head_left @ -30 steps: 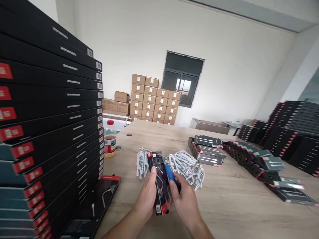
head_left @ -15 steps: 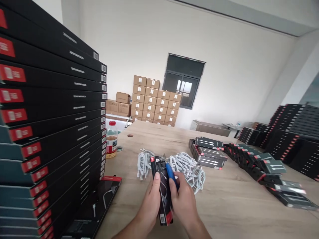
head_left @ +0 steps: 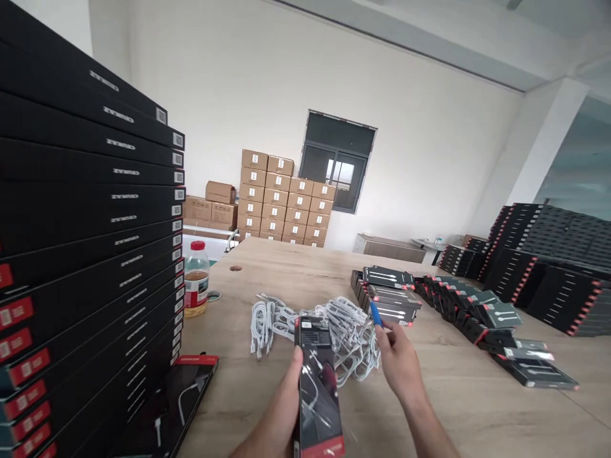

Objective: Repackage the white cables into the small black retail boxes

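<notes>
My left hand (head_left: 281,401) is closed around a slim black cable box (head_left: 321,381) with red ends, held upright and tilted toward me. A white cable and a phone are printed on its face, which has a shiny, film-like gleam. To its right, my right hand (head_left: 401,359) grips a blue utility knife (head_left: 375,314), apart from the box. The knife's blade cannot be made out now. Behind the box, several coiled white charging cables (head_left: 351,327) lie in a heap, with another bundle of white cables (head_left: 262,321) to the left.
A tall stack of black boxes (head_left: 95,210) rises close on the left, beside a flat black box (head_left: 176,407) and a red-capped bottle (head_left: 196,280). Small cable boxes (head_left: 391,296) and a leaning row of boxes (head_left: 470,308) occupy the right. Cartons (head_left: 275,197) stand against the wall.
My right hand has moved right, taking the knife off the box. The box has come nearer, its printed face turned more toward me. The view has shifted slightly right.
</notes>
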Action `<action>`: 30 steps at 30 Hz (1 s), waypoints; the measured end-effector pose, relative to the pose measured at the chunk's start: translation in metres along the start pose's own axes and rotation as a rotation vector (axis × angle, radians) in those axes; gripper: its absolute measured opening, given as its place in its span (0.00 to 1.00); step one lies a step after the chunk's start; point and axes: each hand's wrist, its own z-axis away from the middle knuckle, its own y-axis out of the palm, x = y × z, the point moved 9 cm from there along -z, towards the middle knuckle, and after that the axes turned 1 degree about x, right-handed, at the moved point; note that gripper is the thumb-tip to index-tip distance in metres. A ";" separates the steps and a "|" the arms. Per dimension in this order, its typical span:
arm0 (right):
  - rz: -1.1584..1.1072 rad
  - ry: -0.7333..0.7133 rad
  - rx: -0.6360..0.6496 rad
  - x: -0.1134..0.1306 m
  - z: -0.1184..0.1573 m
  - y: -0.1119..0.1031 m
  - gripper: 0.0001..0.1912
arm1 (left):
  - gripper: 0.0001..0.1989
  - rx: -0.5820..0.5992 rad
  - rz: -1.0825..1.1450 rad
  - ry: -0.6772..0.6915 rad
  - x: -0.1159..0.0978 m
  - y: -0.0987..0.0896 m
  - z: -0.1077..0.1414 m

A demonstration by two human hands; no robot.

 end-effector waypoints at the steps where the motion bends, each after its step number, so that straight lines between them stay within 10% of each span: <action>1: 0.090 0.027 0.069 -0.017 0.002 -0.002 0.26 | 0.34 0.009 0.029 -0.025 -0.005 0.002 0.002; 7: 0.750 0.246 0.336 -0.107 0.025 -0.041 0.19 | 0.31 0.125 0.118 -0.122 -0.014 0.017 0.019; 11: 0.865 0.241 0.273 -0.103 0.019 -0.062 0.17 | 0.32 0.141 0.079 -0.122 -0.013 0.018 0.019; 14: 0.512 0.083 0.199 -0.051 0.008 -0.042 0.20 | 0.33 0.159 0.045 -0.148 -0.013 0.018 0.018; 21: -0.522 -0.014 0.686 0.061 0.040 0.082 0.31 | 0.32 0.194 -0.060 -0.220 -0.016 0.018 0.023; 30: -1.118 0.438 0.118 -0.014 0.041 0.083 0.25 | 0.26 0.379 -0.005 -0.034 -0.039 0.020 0.018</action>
